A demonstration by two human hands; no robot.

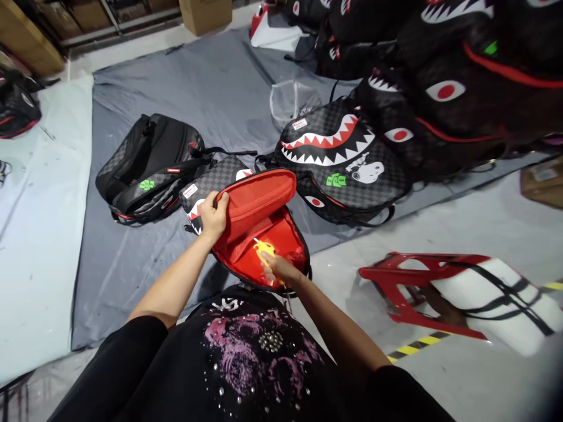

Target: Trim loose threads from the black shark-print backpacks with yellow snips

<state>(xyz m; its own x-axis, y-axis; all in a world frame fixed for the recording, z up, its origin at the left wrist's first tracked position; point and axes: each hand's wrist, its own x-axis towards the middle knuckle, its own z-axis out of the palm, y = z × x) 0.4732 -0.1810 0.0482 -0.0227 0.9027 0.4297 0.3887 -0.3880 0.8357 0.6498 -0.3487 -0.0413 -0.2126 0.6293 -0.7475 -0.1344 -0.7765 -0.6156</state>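
Observation:
An open backpack with a red lining and a dark checked, shark-mouth front lies before my body. My left hand grips the edge of its front flap, holding it up and folded back. Inside the opening, my right hand is closed on a yellow tool with a thin pale tip, over the red lining. I cannot make out the tool's exact kind, and my fingers cover part of it.
A backpack lies at left and another shark-mouth backpack at right, on a grey sheet. More backpacks are piled at the upper right. A red-framed chair lies on the floor; a cardboard box stands behind.

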